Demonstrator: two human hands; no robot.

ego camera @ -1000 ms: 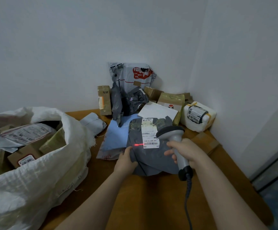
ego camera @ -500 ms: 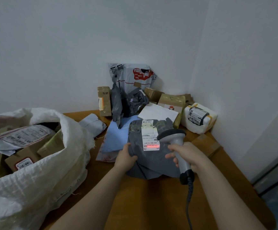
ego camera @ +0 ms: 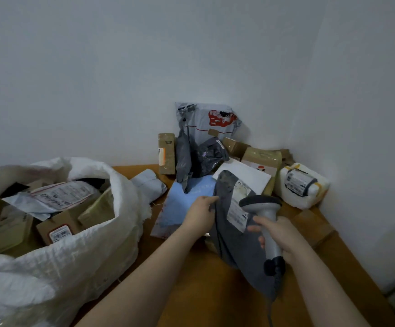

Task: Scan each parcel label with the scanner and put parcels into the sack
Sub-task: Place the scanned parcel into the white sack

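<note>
Left hand (ego camera: 200,214) has the grey parcel (ego camera: 236,249) by its upper edge, fingers curled over the plastic in a pinch. The parcel stands tipped up on end, to the right of the sack (ego camera: 85,267) and clear of it. Right hand (ego camera: 279,237) is wrapped firmly round the handle of the scanner (ego camera: 261,208), whose head sits just in front of the white label (ego camera: 235,212), cable trailing down.

No red line shows on the label, so I read this as the scan step closing and the drop into the sack opening up. That's a judgement; nothing here confirms the read. The sack's mouth gapes wide and looks fairly full, with boxes (ego camera: 57,230) and a flat mailer on top.

The next move asks the left hand to carry the parcel across over the sack's rim and let go. The bag looks limp, so it should fold and slide in, though its hanging lower end could catch on the woven rim. The scanner just needs to keep out of the path.

More parcels wait right of the sack: a blue mailer (ego camera: 187,201) nearest, and a white bundle (ego camera: 302,185) farthest off.
</note>
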